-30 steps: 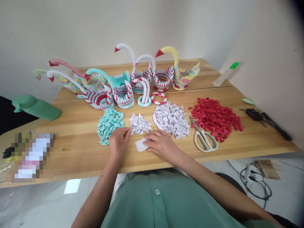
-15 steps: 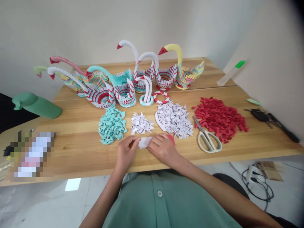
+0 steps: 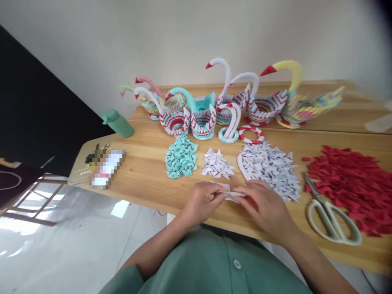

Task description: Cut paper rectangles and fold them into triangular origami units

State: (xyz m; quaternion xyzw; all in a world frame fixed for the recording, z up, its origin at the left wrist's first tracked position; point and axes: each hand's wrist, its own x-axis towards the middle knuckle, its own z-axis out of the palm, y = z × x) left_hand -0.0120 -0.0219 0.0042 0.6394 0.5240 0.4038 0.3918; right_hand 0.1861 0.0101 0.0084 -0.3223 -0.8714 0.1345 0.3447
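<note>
A narrow folded strip of white paper point(image 3: 232, 193) is pinched between my two hands, just above the table point(image 3: 143, 171). My left hand point(image 3: 200, 202) grips its left end with thumb and fingers. At the right end, my right hand point(image 3: 266, 204) has it between thumb and fingertips. Beneath the strip lies more white paper point(image 3: 221, 185), partly covered. Just beyond my hands sit a small pile of white folded paper triangles point(image 3: 217, 164), a larger white pile point(image 3: 269, 167) and a turquoise pile point(image 3: 181, 158).
Several folded-paper swans point(image 3: 203, 118) stand along the back, near a red-and-white paper ring point(image 3: 251, 134). Scissors point(image 3: 330, 218) lie at right beside a heap of red paper triangles point(image 3: 352, 183). A green bottle point(image 3: 118, 123) and a blurred phone point(image 3: 108, 168) are at left.
The view has swung to the left. Both hands have lifted the white paper off the table, and it now appears edge-on as a thin strip between them.
</note>
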